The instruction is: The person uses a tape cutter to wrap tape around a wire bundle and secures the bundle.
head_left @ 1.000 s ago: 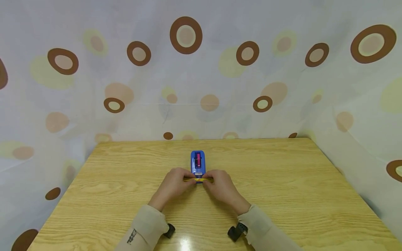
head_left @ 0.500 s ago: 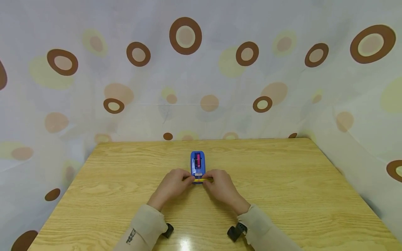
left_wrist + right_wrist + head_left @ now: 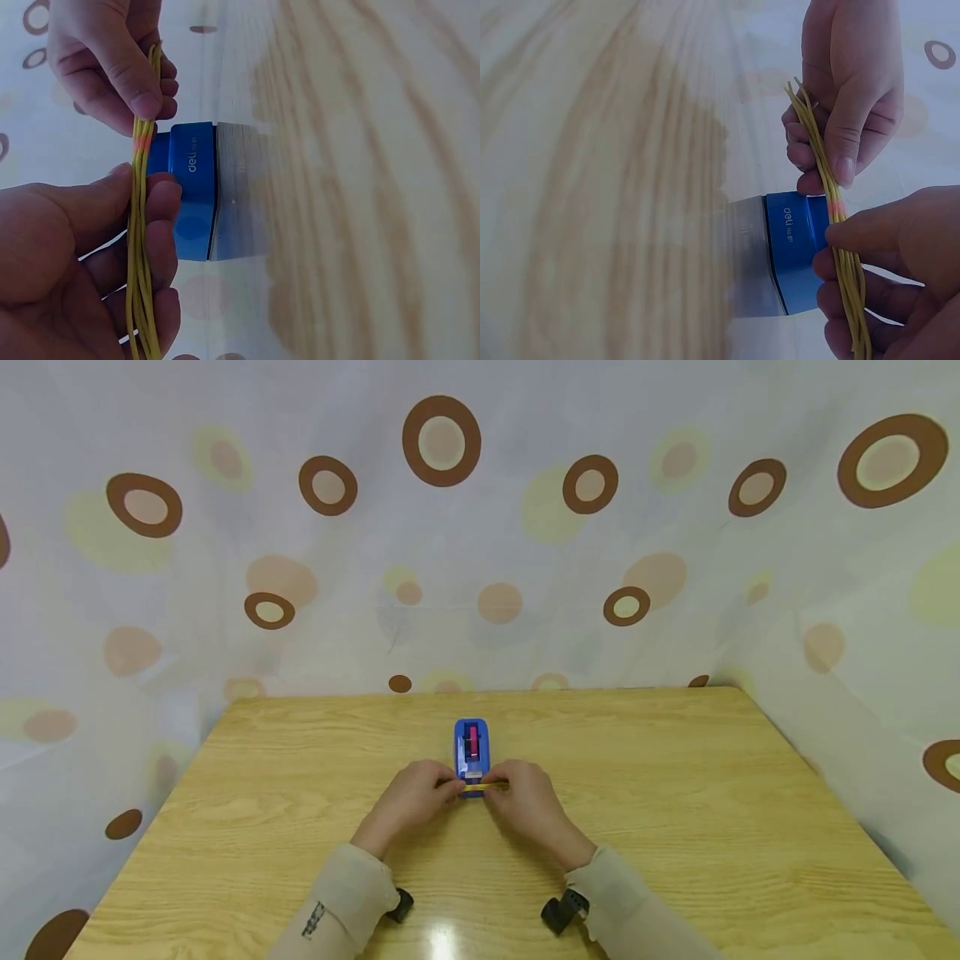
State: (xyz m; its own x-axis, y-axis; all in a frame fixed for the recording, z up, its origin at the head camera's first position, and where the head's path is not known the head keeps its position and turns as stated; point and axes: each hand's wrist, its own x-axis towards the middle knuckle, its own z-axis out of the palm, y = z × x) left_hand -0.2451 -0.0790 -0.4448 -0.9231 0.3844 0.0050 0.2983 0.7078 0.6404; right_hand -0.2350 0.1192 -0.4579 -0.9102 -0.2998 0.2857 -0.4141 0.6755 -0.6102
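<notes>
A bundle of thin yellow strands [image 3: 475, 787], bound near its middle by a pinkish-orange band [image 3: 144, 142], is stretched sideways between both hands. My left hand [image 3: 420, 793] pinches it on one side of the band, thumb against curled fingers. On the other side, my right hand [image 3: 525, 797] grips it the same way, its thumb lying along the strands in the left wrist view. Just beyond the bundle stands a blue tape dispenser [image 3: 472, 767] marked "deli" with a pink tape core [image 3: 474, 742]. Its near end is partly hidden by the hands and strands.
The wooden table [image 3: 637, 777] extends around the dispenser on all sides. Behind it hangs a pale curtain [image 3: 480, 543] with brown and peach circles, also running along both sides. Dark wrist cameras [image 3: 555, 916] sit below the sleeve cuffs.
My left thumb and fingers have shifted on the bundle, and the strand ends that showed left of the fingertips are now covered. My right hand and the dispenser stay nearly in place.
</notes>
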